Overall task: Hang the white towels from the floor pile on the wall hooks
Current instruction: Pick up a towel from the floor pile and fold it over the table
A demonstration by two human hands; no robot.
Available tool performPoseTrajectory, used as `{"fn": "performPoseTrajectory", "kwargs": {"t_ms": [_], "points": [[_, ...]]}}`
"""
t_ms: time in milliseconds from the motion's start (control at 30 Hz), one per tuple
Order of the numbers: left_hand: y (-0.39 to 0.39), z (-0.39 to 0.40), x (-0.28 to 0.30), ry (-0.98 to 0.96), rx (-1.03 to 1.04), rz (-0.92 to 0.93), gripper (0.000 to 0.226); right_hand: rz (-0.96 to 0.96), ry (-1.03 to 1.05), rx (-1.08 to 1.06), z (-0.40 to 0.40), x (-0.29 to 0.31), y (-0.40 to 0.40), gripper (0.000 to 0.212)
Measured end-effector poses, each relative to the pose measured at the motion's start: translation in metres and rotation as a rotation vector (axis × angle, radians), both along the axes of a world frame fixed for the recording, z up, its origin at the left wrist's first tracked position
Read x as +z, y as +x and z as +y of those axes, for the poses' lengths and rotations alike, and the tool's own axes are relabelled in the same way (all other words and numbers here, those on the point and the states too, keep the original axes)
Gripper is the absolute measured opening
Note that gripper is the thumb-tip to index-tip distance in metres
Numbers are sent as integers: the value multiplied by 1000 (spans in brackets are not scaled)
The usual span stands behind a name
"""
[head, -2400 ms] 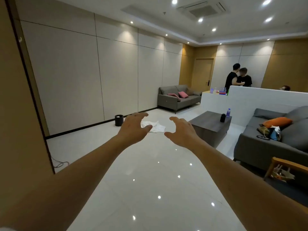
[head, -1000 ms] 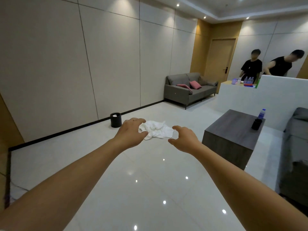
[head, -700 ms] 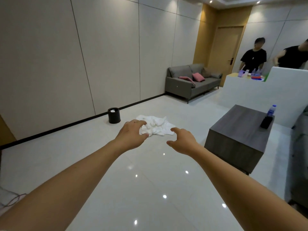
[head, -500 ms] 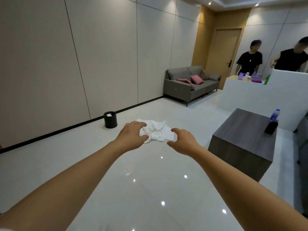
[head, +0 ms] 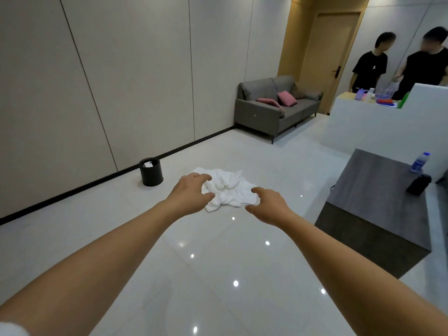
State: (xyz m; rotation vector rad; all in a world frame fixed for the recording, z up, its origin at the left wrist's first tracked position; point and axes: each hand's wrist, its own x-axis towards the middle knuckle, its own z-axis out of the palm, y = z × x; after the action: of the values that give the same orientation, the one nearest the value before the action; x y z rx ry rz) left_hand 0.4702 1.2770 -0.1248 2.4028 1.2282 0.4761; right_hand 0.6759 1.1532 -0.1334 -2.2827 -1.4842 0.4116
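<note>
Though crumpled past any sure towel count, one white towel pile on glossy floor, at 12 o'clock between outstretched hands: judged soft, light, limp, best pinched at a raised fold or corner. Left hand and right hand, one each, fingers loosely spread, holding nothing. No wall hooks in view.

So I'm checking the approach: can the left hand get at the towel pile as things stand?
Probably yes. Nothing lies between the left hand and the towel pile on the bare floor; the bin stands off to the side. Contact can't be told.
</note>
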Motion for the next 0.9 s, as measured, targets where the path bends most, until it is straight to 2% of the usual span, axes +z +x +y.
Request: {"fn": "performPoseTrajectory", "kwargs": {"t_ms": [300,500,667,900], "points": [[62,146,-57,-54,33,87,58,59,-53,46,156,-52,76,55],[133,270,-42,-17,60,142,56,93,-74,74,288,-46,154,65],[189,365,-22,14,110,70,52,76,-28,85,387,-30,210,63],[234,456,-72,-122,103,120,54,128,-130,101,484,-74,251,64]]}}
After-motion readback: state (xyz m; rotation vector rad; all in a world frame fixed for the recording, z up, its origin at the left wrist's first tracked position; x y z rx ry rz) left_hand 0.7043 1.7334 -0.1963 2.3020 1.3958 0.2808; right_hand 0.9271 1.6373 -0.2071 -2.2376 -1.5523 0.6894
